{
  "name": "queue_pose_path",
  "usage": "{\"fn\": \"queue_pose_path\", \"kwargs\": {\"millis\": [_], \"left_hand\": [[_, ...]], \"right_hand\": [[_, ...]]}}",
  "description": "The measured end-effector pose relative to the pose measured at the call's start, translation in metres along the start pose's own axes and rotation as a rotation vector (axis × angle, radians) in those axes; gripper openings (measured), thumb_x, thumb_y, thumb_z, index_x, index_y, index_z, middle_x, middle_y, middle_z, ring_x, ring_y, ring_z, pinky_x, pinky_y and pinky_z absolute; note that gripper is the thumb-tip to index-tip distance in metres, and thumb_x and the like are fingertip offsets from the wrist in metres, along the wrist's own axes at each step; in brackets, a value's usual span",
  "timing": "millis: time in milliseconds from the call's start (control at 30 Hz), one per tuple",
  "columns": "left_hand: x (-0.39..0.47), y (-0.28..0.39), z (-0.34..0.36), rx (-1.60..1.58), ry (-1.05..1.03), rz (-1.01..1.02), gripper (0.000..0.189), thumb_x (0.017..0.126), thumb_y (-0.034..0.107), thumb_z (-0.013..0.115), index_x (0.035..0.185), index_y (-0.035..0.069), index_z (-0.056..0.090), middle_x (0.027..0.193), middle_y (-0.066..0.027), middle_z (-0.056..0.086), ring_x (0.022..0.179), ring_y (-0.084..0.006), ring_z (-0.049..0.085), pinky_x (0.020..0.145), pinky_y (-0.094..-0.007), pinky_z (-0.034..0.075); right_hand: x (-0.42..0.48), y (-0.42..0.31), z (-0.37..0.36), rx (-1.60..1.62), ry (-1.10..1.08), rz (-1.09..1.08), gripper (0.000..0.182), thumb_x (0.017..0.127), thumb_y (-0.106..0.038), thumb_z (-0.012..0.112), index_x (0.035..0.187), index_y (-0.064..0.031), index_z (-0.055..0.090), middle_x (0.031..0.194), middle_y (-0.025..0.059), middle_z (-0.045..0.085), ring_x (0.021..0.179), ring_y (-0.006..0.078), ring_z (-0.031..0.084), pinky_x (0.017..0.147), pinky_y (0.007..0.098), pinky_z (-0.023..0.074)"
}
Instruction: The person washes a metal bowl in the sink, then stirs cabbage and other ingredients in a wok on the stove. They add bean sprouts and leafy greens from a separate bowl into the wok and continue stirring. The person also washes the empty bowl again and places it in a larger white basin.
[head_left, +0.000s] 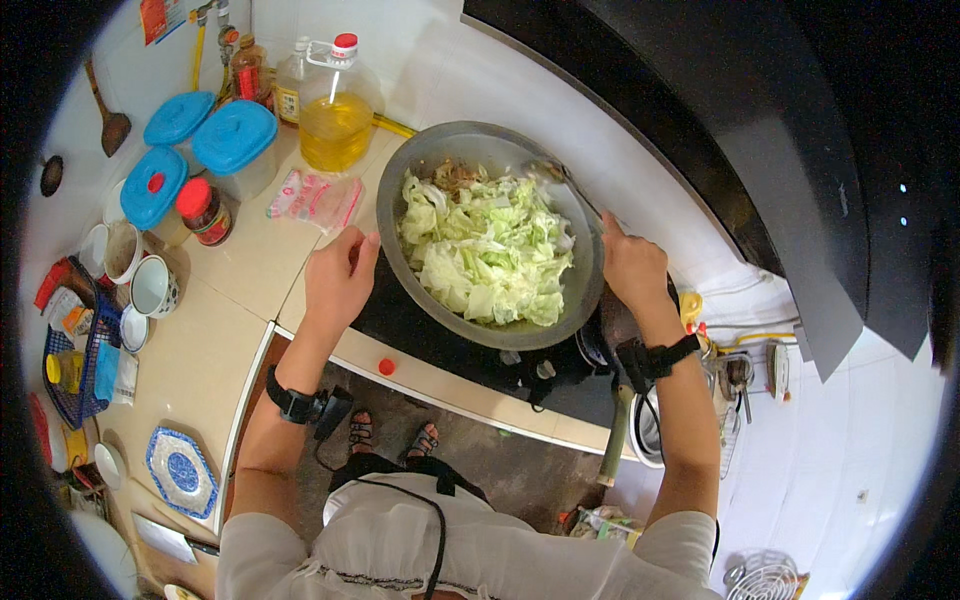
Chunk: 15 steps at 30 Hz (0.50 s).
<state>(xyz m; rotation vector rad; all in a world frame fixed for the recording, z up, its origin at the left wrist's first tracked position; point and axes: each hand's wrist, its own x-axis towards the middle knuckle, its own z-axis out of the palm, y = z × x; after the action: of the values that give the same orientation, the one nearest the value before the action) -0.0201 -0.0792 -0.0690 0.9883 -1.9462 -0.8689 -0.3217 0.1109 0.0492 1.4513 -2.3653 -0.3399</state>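
Note:
A large grey metal wok (489, 337) stands on the black gas stove (420, 319), filled with torn pale green leaves, perhaps cabbage or lettuce (491, 255). Some browned food (454, 176) shows at its far side. My right hand (635, 266) grips the handle of a metal spatula (581, 187), whose blade rests inside the wok at the upper right. Beside the wok's left rim is my left hand (341, 274), fingers curled and thumb up; nothing can be seen in it, and whether it touches the rim is unclear.
Left of the wok lie a pink-printed plastic bag (315, 201), an oil bottle (335, 131), blue-lidded containers (235, 139) and a red-lidded jar (204, 214). A red cap (386, 367) is on the counter's front edge. A cleaver (166, 538) lies lower left. The range hood (720, 142) hangs at right.

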Motion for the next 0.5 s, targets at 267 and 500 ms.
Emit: {"fn": "queue_pose_path", "kwargs": {"millis": [267,500], "left_hand": [[-0.011,-0.001,0.001,-0.011,-0.096,-0.04,0.035,0.097,0.026,0.048,0.075,0.0,0.054,0.065,-0.0203,0.058,0.064,-0.0412,0.058,0.055,-0.0444,0.044],[-0.015,0.004,0.006,0.014,-0.103,-0.043,0.037,0.098,0.027,0.045,0.077,-0.001,0.055,0.066,-0.0187,0.06,0.065,-0.0394,0.06,0.059,-0.0431,0.046]], "right_hand": [[0.042,0.018,0.068,0.69,-0.52,0.156,0.041,0.094,-0.025,0.046,0.131,-0.0091,0.053,0.087,0.0146,0.066,0.083,0.0285,0.063,0.076,0.0381,0.0487],[0.047,0.02,0.042,1.182,-0.74,0.33,0.042,0.099,-0.026,0.047,0.137,-0.0095,0.047,0.06,-0.0056,0.037,0.049,0.006,0.032,0.046,0.0221,0.0287]]}}
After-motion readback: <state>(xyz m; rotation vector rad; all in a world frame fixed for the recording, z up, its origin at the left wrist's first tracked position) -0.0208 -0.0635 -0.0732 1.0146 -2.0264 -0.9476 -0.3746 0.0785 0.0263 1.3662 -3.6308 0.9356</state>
